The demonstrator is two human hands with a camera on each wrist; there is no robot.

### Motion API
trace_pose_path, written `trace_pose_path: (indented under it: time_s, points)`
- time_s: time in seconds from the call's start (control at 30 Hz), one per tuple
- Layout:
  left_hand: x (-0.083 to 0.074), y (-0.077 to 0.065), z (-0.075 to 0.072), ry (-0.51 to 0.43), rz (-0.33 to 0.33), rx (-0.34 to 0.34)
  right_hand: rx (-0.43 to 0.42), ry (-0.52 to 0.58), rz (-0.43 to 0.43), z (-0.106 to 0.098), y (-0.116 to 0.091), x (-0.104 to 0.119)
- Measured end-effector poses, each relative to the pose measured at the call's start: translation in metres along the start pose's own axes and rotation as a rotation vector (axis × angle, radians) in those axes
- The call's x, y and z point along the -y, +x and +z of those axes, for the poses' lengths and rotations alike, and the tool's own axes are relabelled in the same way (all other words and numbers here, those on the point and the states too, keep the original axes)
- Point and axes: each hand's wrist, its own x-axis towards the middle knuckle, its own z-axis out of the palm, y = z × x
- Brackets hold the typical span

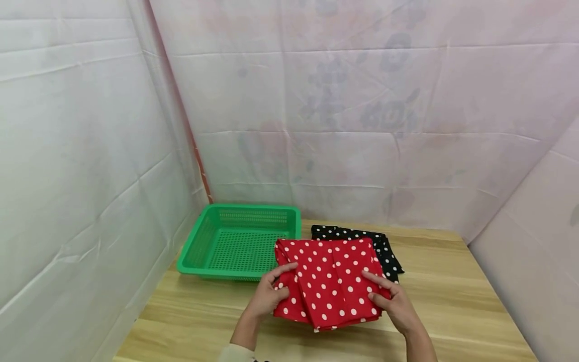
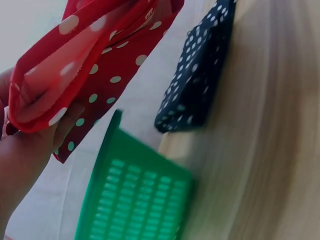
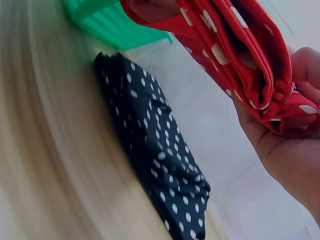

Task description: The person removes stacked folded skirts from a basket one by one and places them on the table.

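A folded red cloth with white polka dots (image 1: 336,281) is held up above the table between both hands. My left hand (image 1: 268,296) pinches its left edge, and my right hand (image 1: 394,303) pinches the right edge. In the right wrist view, several folded layers of the red cloth (image 3: 240,55) show between thumb and fingers. Behind it on the table lies a black cloth with white dots (image 1: 386,254), folded and partly hidden by the red one. The left wrist view shows the red cloth's (image 2: 112,70) open fold beside the left thumb.
A green plastic basket (image 1: 192,256) with perforated sides stands at the back left of the wooden table (image 1: 443,291). Its right front corner is close to the red cloth. White fabric sheets (image 1: 339,100) hang around the back and sides.
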Motion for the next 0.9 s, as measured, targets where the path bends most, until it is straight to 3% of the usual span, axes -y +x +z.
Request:
trace_pose_path:
  time_s: [0.27,0.47,0.6,0.77,0.9]
  points:
    - [0.013,0.004,0.023,0.162,0.038,-0.038,-0.097,-0.017,0.019,-0.009,-0.017,-0.008]
    - [0.025,0.006,0.046,0.28,0.048,-0.048,-0.205,-0.078,0.154,-0.021,-0.035,-0.012]
    - [0.035,0.006,0.059,0.323,0.037,-0.046,-0.223,-0.114,0.248,-0.03,-0.049,-0.015]
    - [0.047,0.003,0.066,0.353,0.009,-0.069,-0.24,-0.083,0.357,-0.036,-0.061,-0.026]
    - [0.056,-0.001,0.066,0.361,-0.04,-0.067,-0.244,-0.039,0.386,-0.034,-0.065,-0.036]
